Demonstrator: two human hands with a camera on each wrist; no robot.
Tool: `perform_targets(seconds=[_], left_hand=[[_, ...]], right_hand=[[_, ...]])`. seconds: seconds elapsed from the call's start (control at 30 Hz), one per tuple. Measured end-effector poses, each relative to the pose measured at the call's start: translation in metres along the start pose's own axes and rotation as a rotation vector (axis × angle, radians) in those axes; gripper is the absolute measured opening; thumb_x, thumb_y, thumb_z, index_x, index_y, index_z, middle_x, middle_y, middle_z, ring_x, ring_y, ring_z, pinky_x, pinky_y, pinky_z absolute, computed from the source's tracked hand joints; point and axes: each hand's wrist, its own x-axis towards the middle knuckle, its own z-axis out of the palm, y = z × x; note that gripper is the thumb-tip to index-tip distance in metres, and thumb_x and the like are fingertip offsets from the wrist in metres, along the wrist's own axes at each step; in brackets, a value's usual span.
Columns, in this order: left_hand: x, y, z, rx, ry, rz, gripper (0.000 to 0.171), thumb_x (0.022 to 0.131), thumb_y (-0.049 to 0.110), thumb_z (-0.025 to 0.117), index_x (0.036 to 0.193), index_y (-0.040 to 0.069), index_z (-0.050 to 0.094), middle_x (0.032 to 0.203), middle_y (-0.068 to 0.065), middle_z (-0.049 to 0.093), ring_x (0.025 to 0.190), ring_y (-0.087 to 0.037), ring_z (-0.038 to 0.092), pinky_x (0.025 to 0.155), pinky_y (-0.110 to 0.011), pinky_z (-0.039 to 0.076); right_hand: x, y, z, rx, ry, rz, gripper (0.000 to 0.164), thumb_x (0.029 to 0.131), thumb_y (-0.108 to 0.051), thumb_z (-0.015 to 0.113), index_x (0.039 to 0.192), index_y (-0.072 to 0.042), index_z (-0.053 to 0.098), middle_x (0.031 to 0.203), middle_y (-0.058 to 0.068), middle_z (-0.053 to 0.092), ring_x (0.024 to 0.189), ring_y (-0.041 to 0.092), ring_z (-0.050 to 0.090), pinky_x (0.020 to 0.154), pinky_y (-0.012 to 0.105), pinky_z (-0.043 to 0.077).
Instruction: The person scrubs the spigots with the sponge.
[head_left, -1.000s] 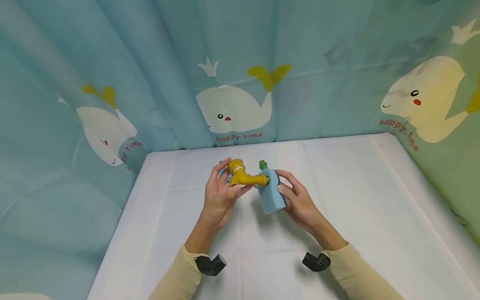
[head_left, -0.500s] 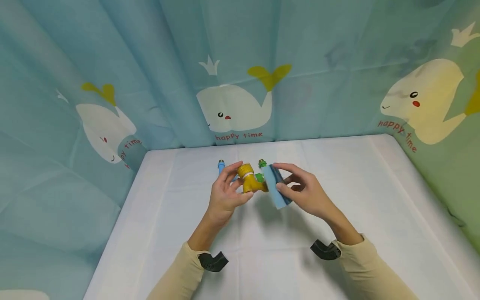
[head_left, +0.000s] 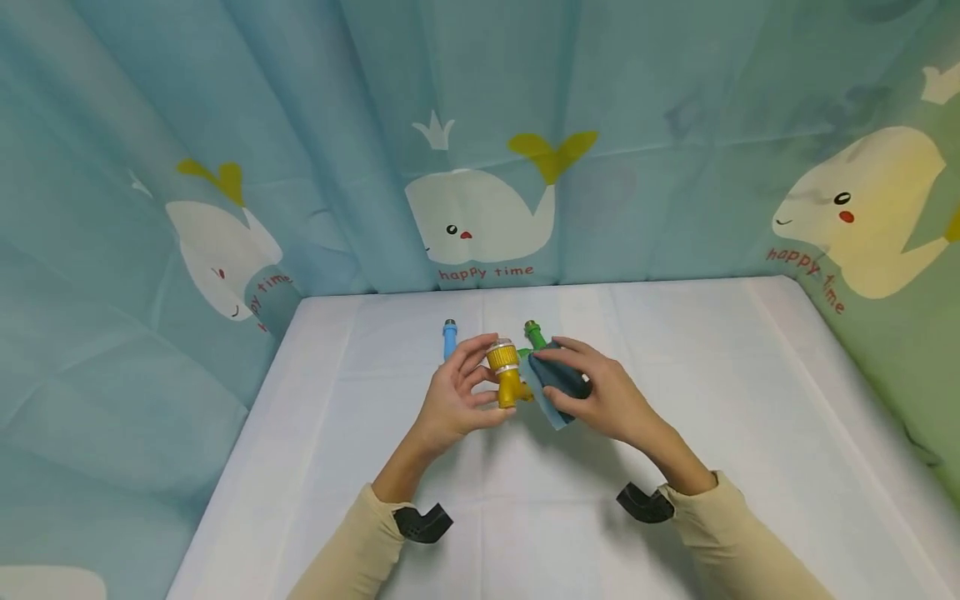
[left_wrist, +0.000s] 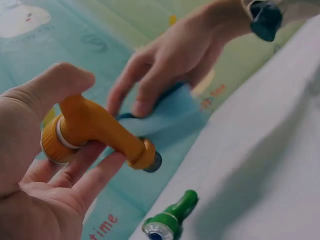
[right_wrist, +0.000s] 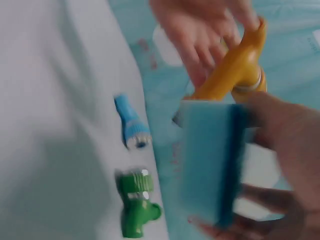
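Note:
My left hand point(head_left: 450, 408) holds a yellow tap point(head_left: 509, 388) between thumb and fingers, its ribbed cap upward. In the left wrist view the tap's spout point(left_wrist: 131, 146) ends in a dark threaded tip. Beside it, my right hand point(head_left: 611, 398) pinches a sponge point(head_left: 562, 385) that is light blue with a dark blue layer. The right wrist view shows the sponge point(right_wrist: 207, 162) overlapping the spout end; I cannot tell whether they touch. A green tap point(head_left: 534, 335) lies behind the sponge, partly hidden. Behind my left fingers is a blue tap point(head_left: 450, 337), also partly covered.
Everything is over a white-covered table point(head_left: 360, 467). A light blue curtain point(head_left: 637, 208) with printed whales stands along the table's back and sides. Each wrist carries a black device, such as the left one point(head_left: 423, 523).
The yellow tap has turned, its cap now more upright, and shifted slightly right. The sponge has rotated, so its dark layer faces up. The blue tap has come into clearer view.

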Motion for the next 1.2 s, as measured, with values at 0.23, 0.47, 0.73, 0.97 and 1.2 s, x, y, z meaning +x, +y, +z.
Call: perform_targets(seconds=[0.23, 0.47, 0.73, 0.97, 1.2], left_hand=[[0.000, -0.001, 0.001, 0.053, 0.017, -0.033, 0.082, 0.077, -0.013, 0.080, 0.149, 0.003, 0.045, 0.146, -0.015, 0.054, 0.106, -0.022, 0.061, 0.092, -0.036, 0.059], [0.000, 0.000, 0.000, 0.087, -0.030, 0.002, 0.082, 0.076, -0.012, 0.082, 0.149, 0.003, 0.048, 0.143, -0.018, 0.056, 0.103, -0.023, 0.062, 0.094, -0.037, 0.058], [0.000, -0.002, -0.002, 0.098, -0.019, -0.044, 0.083, 0.075, -0.015, 0.081, 0.150, 0.000, 0.047, 0.135, -0.024, 0.057, 0.099, -0.020, 0.060, 0.094, -0.034, 0.057], [-0.002, 0.002, -0.005, 0.100, -0.005, -0.054, 0.082, 0.074, -0.012, 0.082, 0.148, 0.004, 0.051, 0.142, -0.018, 0.055, 0.101, -0.021, 0.059, 0.091, -0.036, 0.059], [-0.002, 0.002, -0.002, 0.139, -0.041, -0.080, 0.084, 0.077, -0.006, 0.083, 0.152, 0.005, 0.046, 0.154, -0.014, 0.048, 0.110, -0.026, 0.059, 0.094, -0.039, 0.058]], right_hand=[[0.005, -0.009, 0.002, -0.082, 0.070, -0.160, 0.051, 0.089, -0.014, 0.080, 0.137, -0.019, 0.066, 0.156, 0.009, 0.047, 0.124, 0.031, 0.059, 0.081, 0.046, 0.059], [0.010, -0.007, -0.004, -0.127, 0.099, -0.273, 0.052, 0.085, -0.012, 0.083, 0.135, -0.019, 0.069, 0.156, 0.012, 0.046, 0.129, 0.031, 0.055, 0.084, 0.047, 0.058], [0.015, -0.009, -0.005, -0.232, 0.064, -0.310, 0.050, 0.084, -0.012, 0.084, 0.131, -0.023, 0.071, 0.156, 0.008, 0.047, 0.111, 0.027, 0.056, 0.072, 0.040, 0.057], [0.008, -0.007, -0.006, -0.310, 0.010, -0.348, 0.050, 0.083, -0.012, 0.083, 0.129, -0.026, 0.071, 0.154, 0.008, 0.049, 0.105, 0.025, 0.055, 0.072, 0.040, 0.058], [0.007, -0.006, -0.001, -0.148, 0.040, -0.304, 0.051, 0.085, -0.014, 0.083, 0.134, -0.021, 0.069, 0.157, 0.010, 0.046, 0.125, 0.028, 0.054, 0.080, 0.042, 0.056]])
